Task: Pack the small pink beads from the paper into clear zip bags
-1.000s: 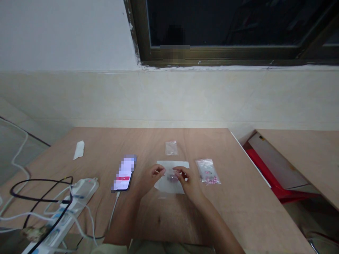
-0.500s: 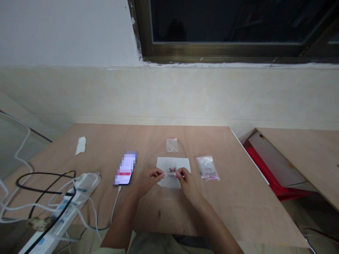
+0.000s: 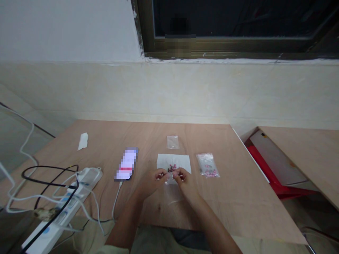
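Note:
My left hand and my right hand meet close together over the near edge of a sheet of white paper. Fingers and thumbs of both pinch the top of a small clear plastic bag, which hangs down toward me. Its contents, if any, are too faint to make out. Just beyond my fingertips, a little heap of pink, red and dark beads lies on the paper. To the right of the paper is a clear zip bag with pink pieces inside. Another small clear bag lies flat behind the paper.
A phone on a white charging cable lies left of the paper. Farther left, a white power strip is tangled in black and white cords. A white scrap sits at the back left. Beyond the table's right edge is a red object.
My hands have drawn closer together, and the clear bag stretched between them now hangs down below my fingers. More of the beads shows. The view has tipped slightly.

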`<state>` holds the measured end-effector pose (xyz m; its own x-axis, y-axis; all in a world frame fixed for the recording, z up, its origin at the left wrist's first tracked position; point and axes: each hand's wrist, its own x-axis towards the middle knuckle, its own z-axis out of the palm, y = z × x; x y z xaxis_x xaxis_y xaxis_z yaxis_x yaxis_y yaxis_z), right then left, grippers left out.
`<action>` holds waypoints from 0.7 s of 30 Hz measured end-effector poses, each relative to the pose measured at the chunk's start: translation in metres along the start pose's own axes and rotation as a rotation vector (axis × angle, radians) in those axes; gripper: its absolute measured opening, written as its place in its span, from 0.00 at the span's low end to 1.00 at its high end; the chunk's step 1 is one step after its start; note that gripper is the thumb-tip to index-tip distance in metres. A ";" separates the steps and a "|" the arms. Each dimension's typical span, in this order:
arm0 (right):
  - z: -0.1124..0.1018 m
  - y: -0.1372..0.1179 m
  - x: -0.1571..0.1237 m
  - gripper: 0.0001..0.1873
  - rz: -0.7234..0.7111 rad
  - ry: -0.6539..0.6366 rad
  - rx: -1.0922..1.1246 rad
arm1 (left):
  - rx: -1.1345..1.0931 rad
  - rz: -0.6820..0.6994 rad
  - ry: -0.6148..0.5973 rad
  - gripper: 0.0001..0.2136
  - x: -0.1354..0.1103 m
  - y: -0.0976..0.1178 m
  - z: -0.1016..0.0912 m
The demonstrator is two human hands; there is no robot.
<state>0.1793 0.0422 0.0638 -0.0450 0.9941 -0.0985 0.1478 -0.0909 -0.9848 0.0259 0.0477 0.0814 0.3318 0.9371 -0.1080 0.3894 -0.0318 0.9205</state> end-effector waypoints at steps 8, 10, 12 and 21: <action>-0.002 -0.003 0.016 0.13 0.044 -0.027 0.237 | 0.048 0.068 0.005 0.12 0.015 0.003 -0.006; -0.003 -0.005 0.020 0.14 0.063 -0.012 0.246 | 0.045 0.032 0.024 0.11 0.018 -0.002 -0.009; -0.003 -0.005 0.023 0.14 0.085 -0.009 0.241 | 0.047 0.007 0.056 0.11 0.020 -0.005 -0.013; -0.001 0.020 0.017 0.19 0.193 -0.087 0.217 | -0.124 -0.116 0.160 0.12 0.025 -0.019 -0.020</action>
<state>0.1825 0.0570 0.0422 -0.1229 0.9493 -0.2895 -0.0524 -0.2975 -0.9533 0.0098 0.0787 0.0688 0.1466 0.9754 -0.1645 0.3057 0.1134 0.9453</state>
